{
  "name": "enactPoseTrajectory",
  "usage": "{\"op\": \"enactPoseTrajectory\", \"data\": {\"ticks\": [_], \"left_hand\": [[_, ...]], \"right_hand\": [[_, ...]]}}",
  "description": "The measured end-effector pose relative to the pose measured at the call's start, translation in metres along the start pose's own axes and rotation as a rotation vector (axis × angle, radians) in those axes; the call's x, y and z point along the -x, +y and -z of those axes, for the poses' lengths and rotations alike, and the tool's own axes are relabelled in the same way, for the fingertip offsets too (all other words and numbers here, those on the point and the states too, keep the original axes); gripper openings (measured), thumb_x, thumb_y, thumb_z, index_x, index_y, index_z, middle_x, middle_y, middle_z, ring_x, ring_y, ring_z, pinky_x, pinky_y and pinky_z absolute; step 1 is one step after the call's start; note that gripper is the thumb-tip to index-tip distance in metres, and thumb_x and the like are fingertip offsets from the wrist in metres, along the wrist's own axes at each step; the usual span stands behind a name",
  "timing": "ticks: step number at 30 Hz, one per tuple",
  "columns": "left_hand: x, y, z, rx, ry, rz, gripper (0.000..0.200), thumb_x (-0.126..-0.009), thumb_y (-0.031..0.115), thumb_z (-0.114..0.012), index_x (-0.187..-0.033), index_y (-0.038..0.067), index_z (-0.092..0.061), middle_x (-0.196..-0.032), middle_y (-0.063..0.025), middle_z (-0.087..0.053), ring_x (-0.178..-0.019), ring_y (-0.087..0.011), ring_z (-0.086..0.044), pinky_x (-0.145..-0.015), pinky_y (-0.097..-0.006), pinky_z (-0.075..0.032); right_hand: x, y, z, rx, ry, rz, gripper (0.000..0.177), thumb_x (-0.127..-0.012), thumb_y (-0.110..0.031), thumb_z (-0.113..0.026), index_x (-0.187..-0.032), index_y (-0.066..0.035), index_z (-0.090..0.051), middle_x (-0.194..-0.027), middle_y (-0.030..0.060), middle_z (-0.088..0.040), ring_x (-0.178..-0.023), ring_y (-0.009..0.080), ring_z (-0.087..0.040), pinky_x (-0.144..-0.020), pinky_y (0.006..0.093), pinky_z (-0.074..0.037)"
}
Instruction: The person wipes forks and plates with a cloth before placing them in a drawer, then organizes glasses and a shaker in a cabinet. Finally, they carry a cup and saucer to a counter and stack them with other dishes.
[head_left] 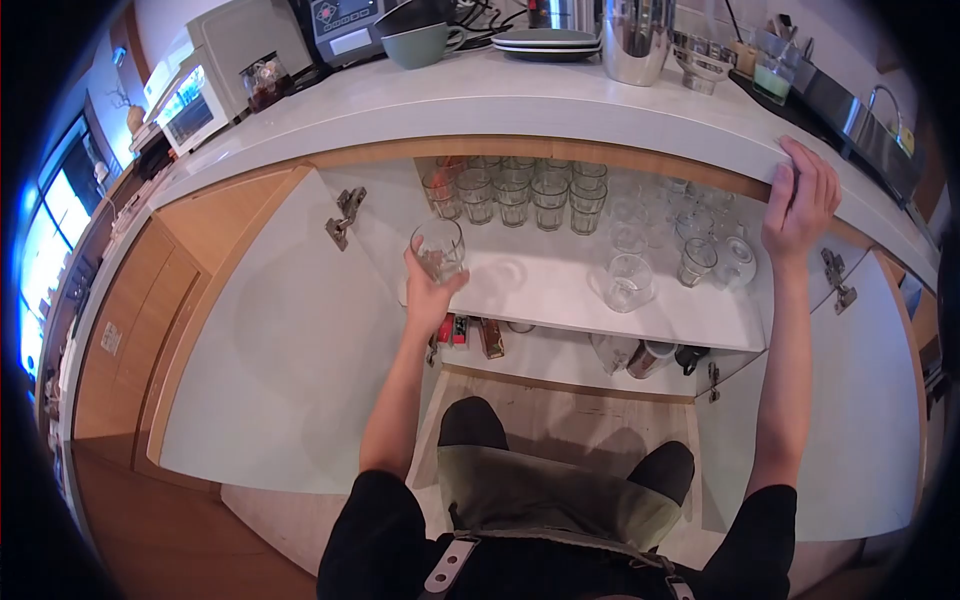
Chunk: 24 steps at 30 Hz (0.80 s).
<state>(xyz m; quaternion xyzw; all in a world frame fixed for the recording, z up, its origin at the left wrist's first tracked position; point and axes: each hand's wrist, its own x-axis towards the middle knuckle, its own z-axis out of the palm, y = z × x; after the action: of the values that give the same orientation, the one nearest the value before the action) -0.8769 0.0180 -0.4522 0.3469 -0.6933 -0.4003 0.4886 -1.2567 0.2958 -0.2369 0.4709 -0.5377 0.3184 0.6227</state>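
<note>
My left hand [430,298] is wrapped round a clear drinking glass [440,243] at the left side of the open cabinet, above the upper shelf [540,280]. Behind it stand rows of ribbed glasses [513,195]. My right hand [803,205] rests on the edge of the countertop [700,135] at the right, its fingers stretched out and nothing in them. Below that hand, on the shelf's right side, are more glasses [697,262], with one round clear glass [628,283] near the front edge.
Cabinet doors stand open at left [280,350] and right [830,400]. The lower shelf holds small boxes [490,338] and a dark-handled jug [655,358]. On the counter are a green cup [420,45], stacked plates [545,42], a metal canister [638,40] and a glass of green liquid [773,70].
</note>
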Motion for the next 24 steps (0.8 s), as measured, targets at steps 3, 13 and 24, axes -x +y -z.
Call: {"op": "enactPoseTrajectory", "data": {"ticks": [3, 13, 24], "left_hand": [[-0.043, -0.057, -0.014, -0.102, 0.165, 0.071, 0.097, -0.074, 0.013, -0.082, -0.149, 0.0, -0.021, -0.13, -0.0299, -0.055, -0.114, -0.0375, -0.061, -0.099, -0.0413, -0.048], [-0.124, -0.139, -0.037, -0.086, 0.309, 0.057, 0.101, -0.07, 0.007, -0.083, -0.148, -0.002, -0.02, -0.138, -0.0298, -0.045, -0.127, -0.0396, -0.05, -0.107, -0.0428, -0.041], [-0.145, -0.158, -0.046, -0.073, 0.346, -0.091, 0.1, -0.069, -0.001, -0.084, -0.145, -0.002, -0.018, -0.14, -0.0306, -0.04, -0.128, -0.0399, -0.047, -0.11, -0.0444, -0.039]], "right_hand": [[-0.001, 0.001, 0.0, -0.01, 0.014, 0.008, 0.024, -0.096, -0.015, -0.057, -0.117, -0.009, -0.067, -0.115, 0.0054, -0.069, -0.111, 0.0239, -0.06, -0.106, 0.0387, -0.036], [0.002, 0.004, -0.01, 0.068, 0.057, 0.043, 0.026, -0.098, -0.019, -0.051, -0.115, -0.009, -0.067, -0.115, 0.0038, -0.069, -0.108, 0.0232, -0.059, -0.105, 0.0371, -0.035], [0.002, 0.003, -0.009, 0.068, 0.046, 0.044, 0.025, -0.097, -0.019, -0.051, -0.115, -0.01, -0.067, -0.115, 0.0037, -0.069, -0.108, 0.0239, -0.059, -0.103, 0.0379, -0.036]]}}
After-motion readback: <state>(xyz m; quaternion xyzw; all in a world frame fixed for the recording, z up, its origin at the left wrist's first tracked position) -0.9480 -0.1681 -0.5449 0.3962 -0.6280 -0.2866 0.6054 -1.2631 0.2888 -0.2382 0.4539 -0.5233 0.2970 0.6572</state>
